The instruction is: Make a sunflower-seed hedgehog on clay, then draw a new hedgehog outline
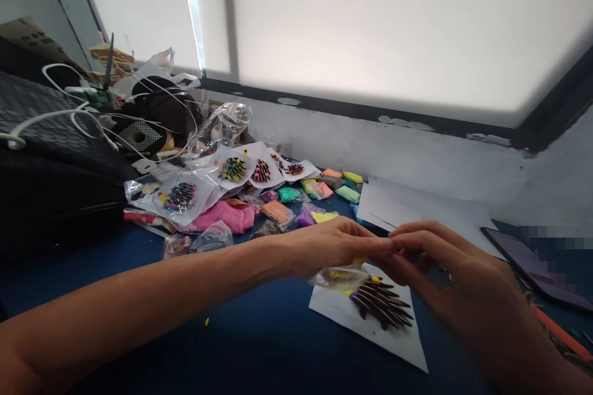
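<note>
My left hand (331,245) reaches in from the left, fingers closed. A clear plastic bag (341,278) with yellow modelling clay in it hangs beneath the palm. My right hand (451,268) is somewhat blurred. Its thumb and fingertips are pinched together and meet the left fingertips; whatever sits between them is too small to make out. Just below the hands, a hedgehog-like figure (382,302) with dark spines, a purple patch and a yellow bit on top lies on a white paper sheet (370,336).
Left of centre lie several small spiny figures (233,168) on paper and plastic, beside bagged coloured clay (225,216). A yellow crumb (207,322) is on the blue table (241,358). White sheets (407,203) and a tablet-like device (532,265) lie right; cables and a black bag (55,179) left.
</note>
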The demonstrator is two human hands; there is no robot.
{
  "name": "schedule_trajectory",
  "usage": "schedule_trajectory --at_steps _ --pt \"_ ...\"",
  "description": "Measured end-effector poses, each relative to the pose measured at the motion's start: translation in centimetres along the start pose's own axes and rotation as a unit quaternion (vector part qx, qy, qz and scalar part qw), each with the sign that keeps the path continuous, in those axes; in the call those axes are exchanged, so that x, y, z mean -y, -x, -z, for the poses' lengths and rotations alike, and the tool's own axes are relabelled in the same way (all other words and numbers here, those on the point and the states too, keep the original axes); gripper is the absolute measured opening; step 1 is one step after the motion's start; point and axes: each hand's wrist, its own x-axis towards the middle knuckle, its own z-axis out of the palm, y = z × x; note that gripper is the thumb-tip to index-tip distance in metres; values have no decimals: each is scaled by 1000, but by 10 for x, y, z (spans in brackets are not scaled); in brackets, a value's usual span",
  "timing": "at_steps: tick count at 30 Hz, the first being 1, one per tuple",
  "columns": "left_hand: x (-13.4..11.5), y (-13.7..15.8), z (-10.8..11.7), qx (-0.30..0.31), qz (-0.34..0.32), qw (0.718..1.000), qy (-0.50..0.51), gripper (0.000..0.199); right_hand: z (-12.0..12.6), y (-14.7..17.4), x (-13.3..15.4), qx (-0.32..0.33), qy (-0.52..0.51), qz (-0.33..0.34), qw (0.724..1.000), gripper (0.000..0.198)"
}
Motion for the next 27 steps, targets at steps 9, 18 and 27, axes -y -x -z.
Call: schedule_trajectory --at_steps 9,18,27 --pt "7 -5 20 5 2 993 -114 28 6 -1 -16 165 31 -8 986 24" --pt "16 -9 26 -24 -5 993 -113 25 -8 9 -22 267 45 -31 962 11" --pt "15 -8 23 -19 1 995 -103 23 -14 8 -21 307 75 -25 948 28"
